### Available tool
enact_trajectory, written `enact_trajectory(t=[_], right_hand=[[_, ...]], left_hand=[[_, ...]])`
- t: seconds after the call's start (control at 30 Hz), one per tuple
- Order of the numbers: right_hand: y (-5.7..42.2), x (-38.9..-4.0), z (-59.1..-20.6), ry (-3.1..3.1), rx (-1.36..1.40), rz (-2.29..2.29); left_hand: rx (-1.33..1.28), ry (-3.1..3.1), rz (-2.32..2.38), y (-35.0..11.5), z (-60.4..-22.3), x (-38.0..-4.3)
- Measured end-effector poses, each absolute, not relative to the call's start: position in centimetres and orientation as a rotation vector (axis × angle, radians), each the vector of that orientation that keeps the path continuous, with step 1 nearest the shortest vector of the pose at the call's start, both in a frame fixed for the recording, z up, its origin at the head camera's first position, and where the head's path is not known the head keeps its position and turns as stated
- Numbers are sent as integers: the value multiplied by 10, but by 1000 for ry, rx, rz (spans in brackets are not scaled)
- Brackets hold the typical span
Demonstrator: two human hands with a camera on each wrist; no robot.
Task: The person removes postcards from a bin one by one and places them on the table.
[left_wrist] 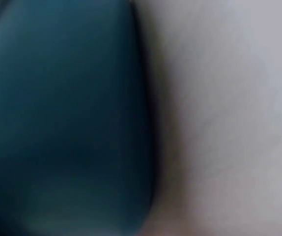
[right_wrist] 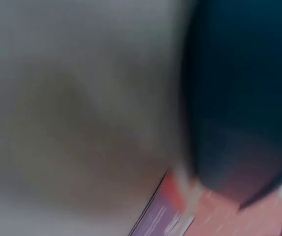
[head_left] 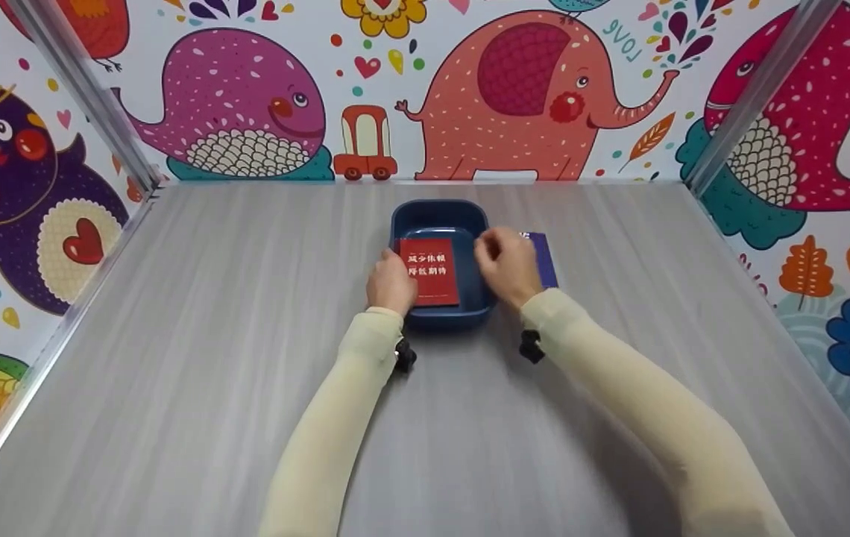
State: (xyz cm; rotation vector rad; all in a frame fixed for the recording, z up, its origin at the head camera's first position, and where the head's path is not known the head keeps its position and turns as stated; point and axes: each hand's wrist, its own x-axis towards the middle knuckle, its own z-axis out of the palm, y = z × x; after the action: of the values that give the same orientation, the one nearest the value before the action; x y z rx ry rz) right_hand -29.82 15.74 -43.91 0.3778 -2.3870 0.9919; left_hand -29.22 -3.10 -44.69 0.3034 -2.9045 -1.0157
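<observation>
A: Start near. What do the hands do?

B: Both arms in pale sleeves (head_left: 335, 425) reach fwd over the grey table (head_left: 171, 373). The left hand (head_left: 391, 283) rests at the left edge of the red booklet (head_left: 430, 271); fingers curl on that edge, looks like a light pinch, but fingertips are hidden. The right hand (head_left: 507, 262) hovers over the right rim of the blue tray (head_left: 438, 215), fingers loosely bent, nothing in it I think.

A: And the booklet, where exactly?

B: It lies flat inside the tray, near the front wall. Just right of the tray, partly under the right hand, a dark blue booklet (head_left: 544, 257) lies on the table.

A: How will it handle?

B: I judge thin, light, a bit flexible, smooth cover, so maybe slippery. Best to lift one edge and pinch there w/ thumb under. Wrist views are too blurred to confirm.
</observation>
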Motion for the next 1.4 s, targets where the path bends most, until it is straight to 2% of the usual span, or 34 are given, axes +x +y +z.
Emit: enact_trajectory(t=[0.1, 0.23, 0.77, 1.4], right_hand=[[143, -289, -441, -2457, 502, 950], [129, -279, -442, -2651, 533, 837], [111, -290, -428, -3130, 290, 536], [103, -304, -438, -3270, 65, 660]], left_hand=[[305, -2901, -1021, -30, -447, -292], [307, -2908, -1024, -29, -448, -293], [303, -2922, -1015, -31, -445, -294], [294, -2911, -986, -32, -448, -292]])
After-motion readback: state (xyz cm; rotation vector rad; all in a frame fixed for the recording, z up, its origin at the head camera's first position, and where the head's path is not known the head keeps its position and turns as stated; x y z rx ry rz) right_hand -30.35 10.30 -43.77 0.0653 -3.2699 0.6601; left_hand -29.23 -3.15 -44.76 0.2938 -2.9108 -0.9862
